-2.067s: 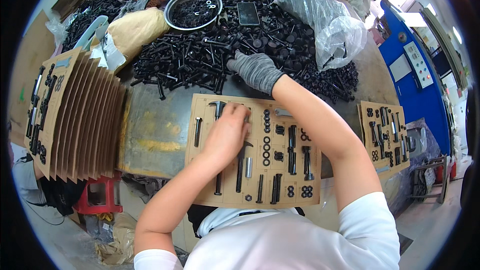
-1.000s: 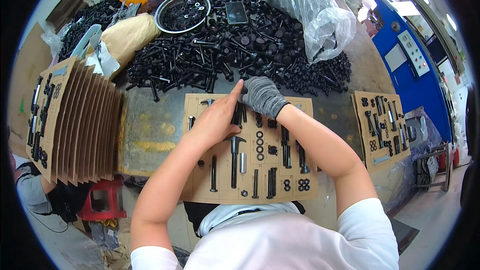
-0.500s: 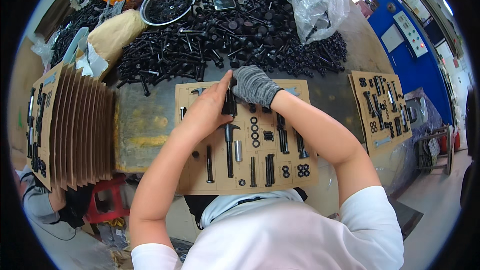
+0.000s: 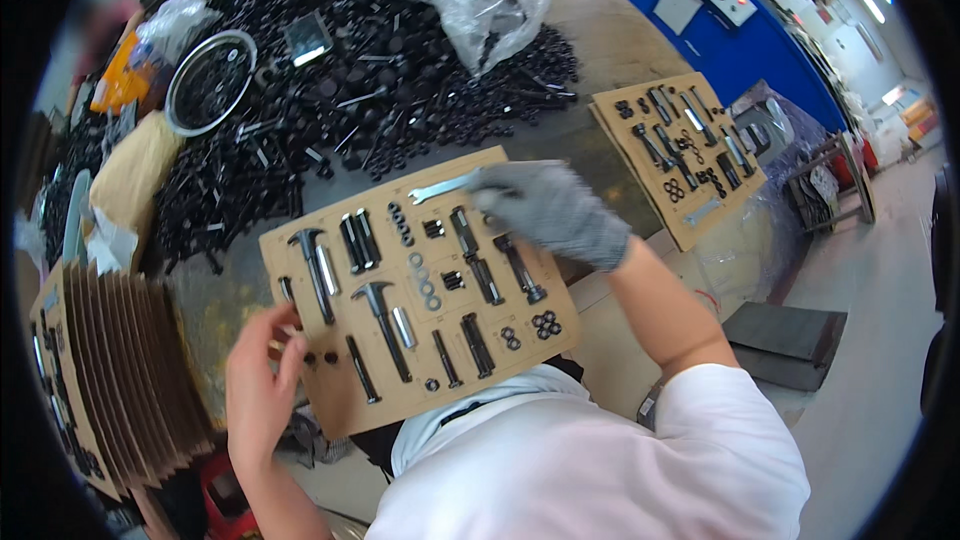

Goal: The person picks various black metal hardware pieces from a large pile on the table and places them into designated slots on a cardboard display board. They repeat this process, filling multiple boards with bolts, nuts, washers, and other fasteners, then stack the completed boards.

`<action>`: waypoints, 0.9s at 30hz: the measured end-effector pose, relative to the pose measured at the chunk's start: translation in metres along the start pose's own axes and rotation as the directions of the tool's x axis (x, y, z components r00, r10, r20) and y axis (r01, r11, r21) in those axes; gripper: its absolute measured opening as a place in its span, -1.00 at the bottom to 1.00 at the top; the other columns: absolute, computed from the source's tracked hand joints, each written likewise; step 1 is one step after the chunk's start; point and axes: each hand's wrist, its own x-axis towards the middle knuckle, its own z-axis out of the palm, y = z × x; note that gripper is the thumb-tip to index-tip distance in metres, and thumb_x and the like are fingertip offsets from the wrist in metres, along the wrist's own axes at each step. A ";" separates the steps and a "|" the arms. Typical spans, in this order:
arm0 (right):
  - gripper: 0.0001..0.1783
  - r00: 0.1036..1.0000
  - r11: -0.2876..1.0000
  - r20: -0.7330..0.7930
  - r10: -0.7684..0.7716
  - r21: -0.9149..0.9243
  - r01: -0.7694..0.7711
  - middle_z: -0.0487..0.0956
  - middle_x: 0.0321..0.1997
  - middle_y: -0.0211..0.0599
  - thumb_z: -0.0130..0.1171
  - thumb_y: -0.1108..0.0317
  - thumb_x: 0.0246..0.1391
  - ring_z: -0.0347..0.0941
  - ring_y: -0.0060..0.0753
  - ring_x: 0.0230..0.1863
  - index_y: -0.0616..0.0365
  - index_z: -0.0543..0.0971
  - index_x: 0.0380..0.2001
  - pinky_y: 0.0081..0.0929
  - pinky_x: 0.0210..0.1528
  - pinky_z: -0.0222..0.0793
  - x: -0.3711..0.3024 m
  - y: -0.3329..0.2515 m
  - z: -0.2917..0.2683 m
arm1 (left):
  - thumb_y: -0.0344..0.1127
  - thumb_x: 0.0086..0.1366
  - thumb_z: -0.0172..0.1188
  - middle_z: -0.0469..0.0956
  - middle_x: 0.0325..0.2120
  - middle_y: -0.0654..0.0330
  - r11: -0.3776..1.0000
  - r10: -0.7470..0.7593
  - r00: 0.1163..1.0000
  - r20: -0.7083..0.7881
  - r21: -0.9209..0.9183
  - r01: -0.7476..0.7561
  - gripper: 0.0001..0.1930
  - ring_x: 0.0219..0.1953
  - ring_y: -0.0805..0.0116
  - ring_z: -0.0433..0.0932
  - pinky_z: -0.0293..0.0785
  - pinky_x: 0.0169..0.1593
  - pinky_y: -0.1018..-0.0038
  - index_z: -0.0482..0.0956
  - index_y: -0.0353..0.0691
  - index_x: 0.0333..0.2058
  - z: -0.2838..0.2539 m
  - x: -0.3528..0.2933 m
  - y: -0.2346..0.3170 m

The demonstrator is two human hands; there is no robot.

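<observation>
A brown cardboard board (image 4: 385, 215) lies tilted before me, bearing black bolts, nuts, washers and metal sleeves. Two black T-shaped pieces lie toward its left, one being a T-shaped piece (image 4: 385, 325) near the middle. My left hand (image 4: 258, 375) is bare, at the board's left edge, thumb and forefinger apart beside small black nuts. My right hand (image 4: 555, 215), in a grey knit glove, is over the upper right part of the board. Its fingertips overlap the end of a silver open-ended wrench (image 4: 440, 187); motion blur hides whether they grip anything.
A heap of black bolts and nuts (image 4: 370, 90) covers the table's far side, with a round metal-rimmed tray (image 4: 168, 100), a phone (image 4: 307, 38) and a clear plastic bag (image 4: 500, 0). Loaded boards (image 4: 655, 200) lie right; upright cardboard boards (image 4: 130, 370) stand left.
My hands have parted from above the board's upper middle: left to its left edge, right to its upper right. The whole view has turned, so the board appears slanted.
</observation>
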 end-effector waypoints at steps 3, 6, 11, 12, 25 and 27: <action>-0.78 0.977 0.963 -0.176 -0.119 -0.262 0.070 0.63 -0.42 -0.16 0.11 0.25 0.19 0.60 -0.33 -0.48 0.15 0.61 -0.26 -0.40 -0.35 0.52 -0.057 0.050 -0.034 | -0.43 0.23 0.20 0.61 -0.32 0.14 0.981 -0.101 0.976 0.190 -0.142 0.130 -0.74 -0.29 0.34 0.57 0.49 -0.18 0.46 0.55 -0.35 -0.10 -0.003 -0.037 -0.014; -0.77 0.934 0.935 0.105 0.341 -0.142 -0.325 0.63 -0.40 -0.21 0.08 0.30 0.18 0.61 -0.39 -0.37 0.24 0.60 -0.27 -0.45 -0.29 0.50 -0.116 0.072 -0.047 | -0.38 0.31 0.13 0.61 -0.28 0.12 0.987 -0.095 0.984 0.152 -0.116 0.113 -0.79 -0.21 0.36 0.57 0.46 -0.09 0.47 0.57 -0.34 -0.14 -0.010 -0.029 -0.036; -0.68 0.639 0.581 0.455 0.621 0.280 -0.764 0.63 -0.21 -0.22 0.18 0.35 0.06 0.57 -0.36 -0.11 0.24 0.55 -0.10 -0.42 -0.06 0.53 -0.188 0.087 -0.004 | -0.45 0.39 -0.05 0.55 -0.08 0.00 0.963 0.239 0.949 -0.203 0.174 -0.206 -0.76 -0.01 0.00 0.51 0.42 0.05 0.37 0.50 -0.34 -0.04 0.007 0.076 -0.070; -0.63 0.675 0.519 0.500 0.542 0.433 -0.737 0.61 -0.15 -0.21 0.21 0.36 0.03 0.56 -0.34 -0.07 0.22 0.54 -0.06 -0.40 -0.02 0.52 -0.193 0.080 0.016 | -0.43 0.39 -0.07 0.51 -0.02 0.02 0.924 0.253 0.952 -0.174 0.336 -0.184 -0.73 0.06 -0.03 0.45 0.40 0.10 0.31 0.49 -0.31 0.01 0.008 0.090 -0.087; -0.33 0.900 0.039 0.140 0.414 0.984 -0.171 0.37 0.22 -0.15 0.20 0.43 0.14 0.36 -0.21 0.24 0.10 0.18 0.28 -0.24 0.18 0.48 -0.192 0.040 0.108 | -0.37 0.42 -0.01 0.47 -0.41 0.29 0.991 -0.059 0.994 0.094 -0.110 0.069 -0.84 -0.33 0.43 0.42 0.37 -0.23 0.48 0.55 -0.22 -0.19 0.000 0.153 -0.129; -0.34 0.907 0.055 0.111 0.406 0.988 -0.146 0.36 0.23 -0.14 0.17 0.46 0.15 0.35 -0.20 0.25 0.11 0.18 0.28 -0.23 0.19 0.49 -0.191 0.041 0.106 | -0.35 0.44 -0.02 0.46 -0.45 0.37 0.944 -0.137 0.976 0.170 -0.275 0.181 -0.84 -0.38 0.55 0.37 0.34 -0.28 0.54 0.55 -0.20 -0.20 -0.002 0.154 -0.125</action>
